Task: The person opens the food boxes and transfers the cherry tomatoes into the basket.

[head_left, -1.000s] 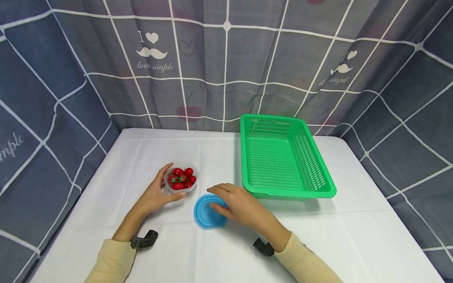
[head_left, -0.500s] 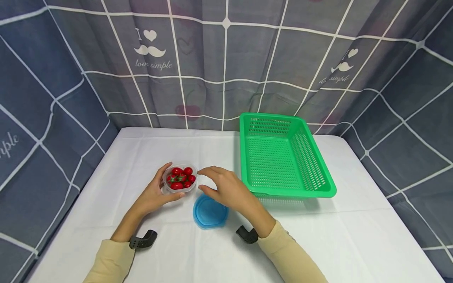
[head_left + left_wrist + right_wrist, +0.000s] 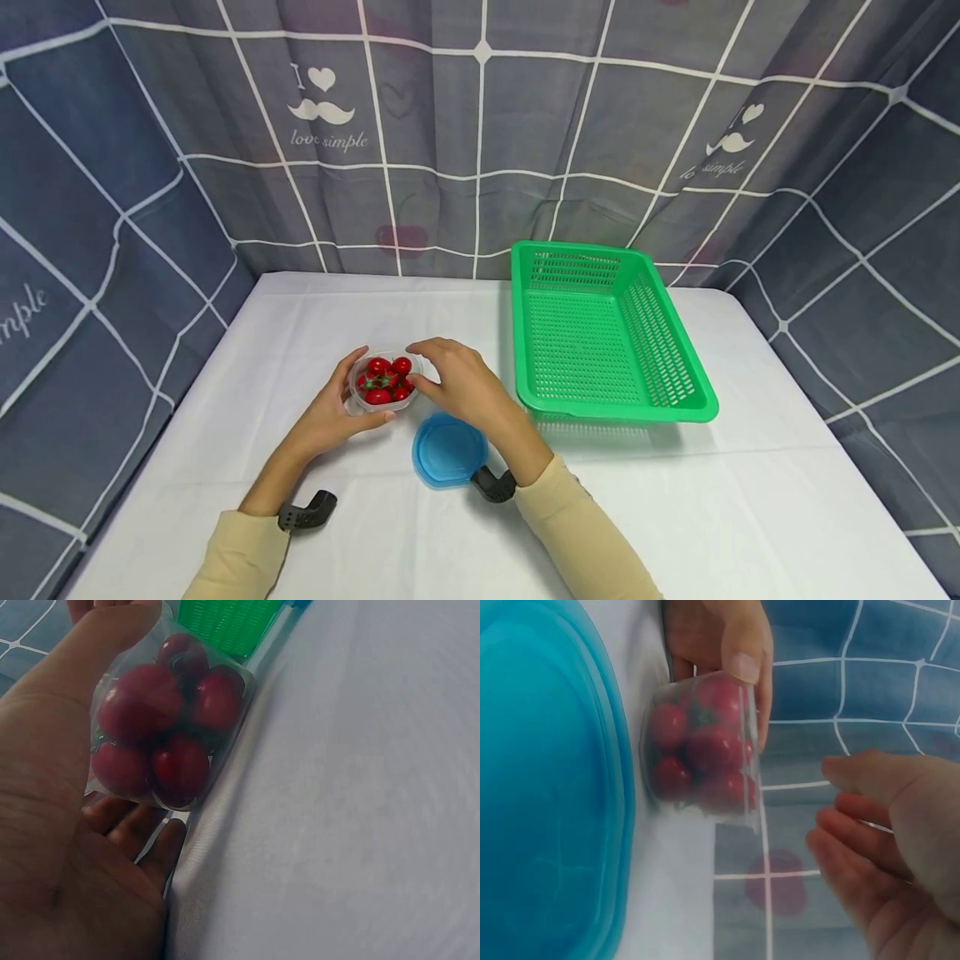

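A clear plastic tub of cherry tomatoes (image 3: 384, 382) stands on the white table (image 3: 300, 333) left of centre. My left hand (image 3: 363, 390) grips it from the left, thumb at the front and fingers behind. The left wrist view shows the tub (image 3: 169, 727) held against my palm under the thumb (image 3: 90, 667). My right hand (image 3: 417, 367) hovers at the tub's right rim with relaxed, spread fingers. In the right wrist view its fingers (image 3: 870, 825) stand a little apart from the tub (image 3: 701, 750). A round blue lid (image 3: 447, 450) lies flat under my right wrist, also close in the right wrist view as the lid (image 3: 540, 787).
A green perforated basket (image 3: 678, 358) with nothing in it sits to the right of my hands. A grey checked curtain (image 3: 480, 150) closes in the table at the back and both sides. Bare tablecloth stretches along the front and right.
My right hand left the blue lid and moved up and left to the tub's right rim. The lid stays on the table. My left hand kept hold of the tub.
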`<state>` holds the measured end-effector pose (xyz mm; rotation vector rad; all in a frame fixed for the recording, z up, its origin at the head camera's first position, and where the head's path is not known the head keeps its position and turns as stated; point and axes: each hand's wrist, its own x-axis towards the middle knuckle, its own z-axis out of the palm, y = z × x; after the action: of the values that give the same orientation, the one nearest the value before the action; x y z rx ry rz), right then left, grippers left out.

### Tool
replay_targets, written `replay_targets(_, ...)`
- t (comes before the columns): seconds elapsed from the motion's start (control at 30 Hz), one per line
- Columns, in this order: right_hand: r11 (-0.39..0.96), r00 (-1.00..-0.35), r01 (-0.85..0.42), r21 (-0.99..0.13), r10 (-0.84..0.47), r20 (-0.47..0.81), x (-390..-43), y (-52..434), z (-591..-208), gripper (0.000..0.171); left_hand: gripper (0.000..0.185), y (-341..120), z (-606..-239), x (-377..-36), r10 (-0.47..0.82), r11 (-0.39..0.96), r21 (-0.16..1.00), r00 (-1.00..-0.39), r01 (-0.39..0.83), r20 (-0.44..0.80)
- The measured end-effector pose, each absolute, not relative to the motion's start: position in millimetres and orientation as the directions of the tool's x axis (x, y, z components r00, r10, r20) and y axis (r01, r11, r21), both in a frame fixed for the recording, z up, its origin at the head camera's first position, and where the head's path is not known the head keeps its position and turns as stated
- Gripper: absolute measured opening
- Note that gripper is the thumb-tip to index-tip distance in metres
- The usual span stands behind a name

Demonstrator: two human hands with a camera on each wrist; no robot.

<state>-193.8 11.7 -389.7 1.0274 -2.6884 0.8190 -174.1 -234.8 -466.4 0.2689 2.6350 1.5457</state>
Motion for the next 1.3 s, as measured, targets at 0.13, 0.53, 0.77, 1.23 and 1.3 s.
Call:
replay_targets(0.13, 0.623, -0.761, -0.644, -0.445, -0.580, 0.289, -196.5, 3.3, -394.1, 0.040, 0.110, -235.4, -467.9, -174.2, 0.188, 0.472, 0.874, -0.982, 0.115, 0.027)
replay_targets(0.53, 0.640, -0.762, -0.642, -0.422, -0.595, 0.258, -203.6, -13.1, -406.3, 0.037, 0.110, -235.1, -470.0, -177.1, 0.198, 0.471, 0.874, -0.980, 0.121, 0.029)
replay_targets(0.77, 0.637, -0.748, -0.662, -0.395, -0.599, 0.287, -203.4, -19.0, -408.4, 0.036, 0.110, -235.2, -471.3, -176.5, 0.198, 0.465, 0.877, -0.980, 0.121, 0.030)
replay_targets(1.23, 0.650, -0.757, -0.650, -0.394, -0.600, 0.259, -201.6, -33.5, -409.1, 0.027, 0.109, -237.4, -471.5, -175.3, 0.230, 0.430, 0.889, -0.971, 0.156, 0.059)
replay_targets(1.3, 0.661, -0.761, -0.645, -0.383, -0.597, 0.254, -200.9, -35.1, -407.7, 0.028, 0.109, -237.3, -471.6, -175.6, 0.233, 0.425, 0.891, -0.971, 0.159, 0.062)
